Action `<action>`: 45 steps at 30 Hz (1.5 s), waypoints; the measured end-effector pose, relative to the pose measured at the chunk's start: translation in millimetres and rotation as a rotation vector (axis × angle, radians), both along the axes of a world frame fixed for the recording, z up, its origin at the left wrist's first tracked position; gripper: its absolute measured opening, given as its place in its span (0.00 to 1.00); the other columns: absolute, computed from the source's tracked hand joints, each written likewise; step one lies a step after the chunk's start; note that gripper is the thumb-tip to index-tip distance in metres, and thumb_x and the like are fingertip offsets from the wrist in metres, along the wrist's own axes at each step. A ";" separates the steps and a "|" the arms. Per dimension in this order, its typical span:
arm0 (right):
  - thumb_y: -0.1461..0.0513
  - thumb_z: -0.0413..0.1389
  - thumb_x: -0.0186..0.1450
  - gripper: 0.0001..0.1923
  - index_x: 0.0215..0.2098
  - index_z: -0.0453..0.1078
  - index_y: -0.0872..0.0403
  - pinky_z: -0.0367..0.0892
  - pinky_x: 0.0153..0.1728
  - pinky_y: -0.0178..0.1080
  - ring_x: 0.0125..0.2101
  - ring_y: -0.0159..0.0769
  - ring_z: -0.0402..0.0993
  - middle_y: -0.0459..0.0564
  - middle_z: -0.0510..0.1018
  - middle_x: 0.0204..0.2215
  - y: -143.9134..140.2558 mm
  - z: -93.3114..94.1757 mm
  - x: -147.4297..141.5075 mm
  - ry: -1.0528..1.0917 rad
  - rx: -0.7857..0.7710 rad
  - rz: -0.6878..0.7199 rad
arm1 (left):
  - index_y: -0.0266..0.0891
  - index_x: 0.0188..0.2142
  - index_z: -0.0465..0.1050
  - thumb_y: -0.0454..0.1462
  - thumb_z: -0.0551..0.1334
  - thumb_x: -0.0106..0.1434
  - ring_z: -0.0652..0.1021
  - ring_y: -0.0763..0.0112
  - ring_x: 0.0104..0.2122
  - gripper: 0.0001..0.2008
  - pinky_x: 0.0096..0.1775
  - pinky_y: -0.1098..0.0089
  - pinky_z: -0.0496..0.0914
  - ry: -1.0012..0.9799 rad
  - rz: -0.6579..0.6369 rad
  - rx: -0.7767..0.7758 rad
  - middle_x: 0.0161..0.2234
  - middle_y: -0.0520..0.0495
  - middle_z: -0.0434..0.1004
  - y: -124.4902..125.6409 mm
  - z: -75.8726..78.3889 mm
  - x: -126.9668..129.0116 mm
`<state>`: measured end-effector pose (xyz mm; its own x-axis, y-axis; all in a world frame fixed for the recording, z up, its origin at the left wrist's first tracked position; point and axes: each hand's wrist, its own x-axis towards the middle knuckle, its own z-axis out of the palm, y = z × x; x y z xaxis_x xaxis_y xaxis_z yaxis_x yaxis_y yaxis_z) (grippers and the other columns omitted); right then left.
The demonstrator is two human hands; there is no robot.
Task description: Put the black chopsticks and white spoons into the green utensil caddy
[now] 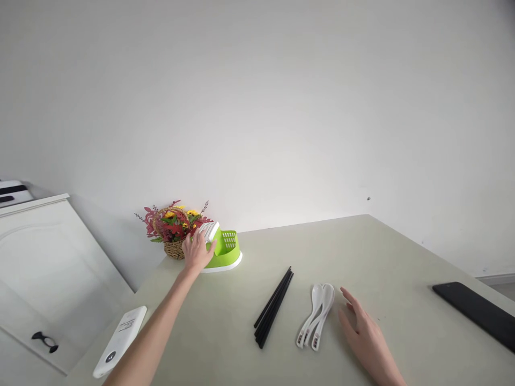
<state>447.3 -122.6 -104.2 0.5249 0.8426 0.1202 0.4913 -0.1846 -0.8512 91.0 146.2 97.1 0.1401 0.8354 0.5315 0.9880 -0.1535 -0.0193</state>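
At the far left of the table, my left hand (197, 253) reaches over the left end of a green and white cutlery holder (227, 257). Its thumb and bent fingers lie against the holder and cover part of it. The holder has a basket-like compartment with a perforated wall and a white slatted part. Near the front, my right hand (364, 338) is open, fingers apart, with nothing in it. Just left of it lie several white spoons (317, 313), bunched together. Several black chopsticks (273, 308) lie in a bundle left of the spoons.
A wicker basket of artificial flowers (175, 228) stands behind my left hand. A white phone-like device (120, 340) lies at the table's left edge, beside my forearm. A black flat object (477, 313) lies at the right edge. A white cabinet (52, 279) stands at left.
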 end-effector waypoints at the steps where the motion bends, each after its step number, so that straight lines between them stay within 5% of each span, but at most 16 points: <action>1: 0.46 0.43 0.72 0.32 0.70 0.55 0.46 0.70 0.53 0.52 0.61 0.51 0.70 0.58 0.75 0.59 -0.4 0.0 0.2 0.007 -0.002 -0.001 | 0.36 0.66 0.60 0.50 0.53 0.70 0.61 0.37 0.66 0.31 0.64 0.41 0.56 0.008 0.001 -0.042 0.70 0.36 0.58 2.6 -1.1 -4.9; 8: 0.46 0.46 0.69 0.31 0.68 0.59 0.46 0.71 0.47 0.48 0.58 0.50 0.72 0.57 0.78 0.55 -2.1 4.4 0.8 0.040 -0.018 -0.027 | 0.35 0.69 0.57 0.47 0.56 0.69 0.66 0.45 0.66 0.34 0.63 0.52 0.64 -0.006 -0.132 -0.186 0.72 0.34 0.54 2.9 0.9 8.9; 15: 0.46 0.47 0.68 0.31 0.66 0.62 0.47 0.71 0.45 0.45 0.56 0.49 0.73 0.56 0.78 0.55 -4.0 8.1 0.8 0.054 -0.003 -0.042 | 0.43 0.70 0.57 0.49 0.54 0.72 0.69 0.43 0.63 0.30 0.58 0.49 0.69 -0.039 -0.289 -0.257 0.72 0.36 0.54 -14.1 -0.4 86.0; 21: 0.46 0.46 0.69 0.29 0.64 0.61 0.45 0.71 0.42 0.42 0.55 0.47 0.74 0.52 0.72 0.62 -6.3 6.7 3.4 0.061 0.000 -0.021 | 0.49 0.67 0.65 0.48 0.51 0.75 0.80 0.54 0.51 0.24 0.51 0.57 0.74 0.010 -0.492 -0.232 0.69 0.37 0.60 -44.7 -5.2 159.6; 28: 0.45 0.47 0.68 0.29 0.64 0.63 0.44 0.72 0.38 0.41 0.54 0.48 0.75 0.53 0.76 0.58 -7.9 5.4 4.8 0.041 -0.016 -0.054 | 0.52 0.67 0.64 0.47 0.49 0.76 0.82 0.61 0.40 0.23 0.43 0.61 0.76 0.083 -0.632 -0.217 0.65 0.37 0.62 -65.7 -8.2 212.1; 38: 0.44 0.50 0.66 0.29 0.63 0.64 0.38 0.75 0.34 0.39 0.54 0.48 0.77 0.47 0.78 0.58 -7.5 -10.3 17.2 -0.040 -0.093 -0.028 | 0.54 0.68 0.61 0.43 0.48 0.76 0.81 0.70 0.31 0.23 0.36 0.64 0.77 0.135 -0.782 -0.236 0.67 0.38 0.60 -69.9 -8.1 219.3; 45: 0.44 0.51 0.66 0.28 0.63 0.64 0.38 0.77 0.40 0.43 0.53 0.48 0.78 0.46 0.76 0.60 -9.4 -6.2 16.6 -0.048 -0.095 -0.043 | 0.51 0.68 0.57 0.37 0.46 0.77 0.80 0.71 0.39 0.22 0.36 0.71 0.77 -0.177 -0.944 -0.169 0.64 0.40 0.62 -64.6 -20.4 185.4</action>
